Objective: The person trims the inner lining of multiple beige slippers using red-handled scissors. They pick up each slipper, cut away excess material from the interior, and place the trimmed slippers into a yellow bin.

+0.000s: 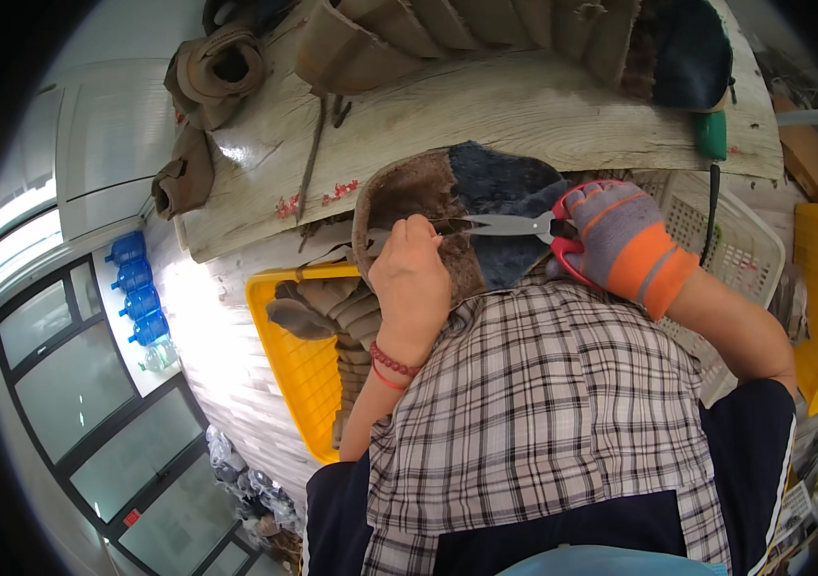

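A fur-lined piece (505,178), brown on one side and dark blue-black on the other with a tan rim, lies between the table edge and my checked apron. My bare left hand (414,278) is closed in a pinch over its brown fur; what the fingertips hold is too small to tell. My right hand (625,230), in a grey and orange glove, grips scissors (512,226) by their red handles. The blades point left across the fur, with their tips close to my left fingers, and look nearly closed.
Beyond lies a worn wooden table (524,120) carrying a long row of stacked tan pieces (361,48) and a green-handled tool (711,134). A yellow basket (279,336) of tan pieces stands at left, a white basket (749,240) at right. Blue water bottles (140,288) line the left wall.
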The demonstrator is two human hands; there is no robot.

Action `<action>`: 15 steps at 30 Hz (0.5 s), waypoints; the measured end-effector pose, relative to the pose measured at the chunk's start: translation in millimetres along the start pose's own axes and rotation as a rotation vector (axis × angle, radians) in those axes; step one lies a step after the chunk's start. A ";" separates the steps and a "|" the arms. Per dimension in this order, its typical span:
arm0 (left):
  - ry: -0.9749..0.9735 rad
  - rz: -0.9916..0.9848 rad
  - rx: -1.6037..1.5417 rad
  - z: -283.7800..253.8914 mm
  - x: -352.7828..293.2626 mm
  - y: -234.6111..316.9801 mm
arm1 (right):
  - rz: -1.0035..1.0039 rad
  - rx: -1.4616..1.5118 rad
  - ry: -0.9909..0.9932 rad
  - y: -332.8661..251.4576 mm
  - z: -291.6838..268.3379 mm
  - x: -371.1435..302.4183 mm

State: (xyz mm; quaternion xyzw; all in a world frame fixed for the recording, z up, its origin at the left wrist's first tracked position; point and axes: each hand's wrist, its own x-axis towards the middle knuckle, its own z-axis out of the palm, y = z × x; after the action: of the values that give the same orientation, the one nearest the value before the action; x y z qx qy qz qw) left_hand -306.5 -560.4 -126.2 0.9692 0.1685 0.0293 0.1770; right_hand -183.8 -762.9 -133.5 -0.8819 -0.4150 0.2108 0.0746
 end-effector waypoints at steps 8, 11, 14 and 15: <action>-0.050 0.021 -0.035 -6.1 0.6 -1.4 | -0.121 -0.069 -0.188 -23.7 -8.7 17.0; -0.069 0.001 -0.086 -5.5 2.2 0.1 | -0.164 -0.087 -0.171 -26.1 -8.1 23.0; -0.093 0.020 -0.122 -3.8 5.7 0.1 | -0.092 -0.135 -0.393 -32.7 -10.6 36.1; -0.084 -0.003 -0.130 -5.5 3.4 3.0 | -0.125 -0.149 -0.425 -36.5 -14.3 38.4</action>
State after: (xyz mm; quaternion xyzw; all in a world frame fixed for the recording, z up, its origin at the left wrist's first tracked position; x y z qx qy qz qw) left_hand -303.0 -560.1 -120.0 0.9558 0.1601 -0.0009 0.2467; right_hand -181.4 -709.4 -121.3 -0.7934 -0.4898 0.3553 -0.0668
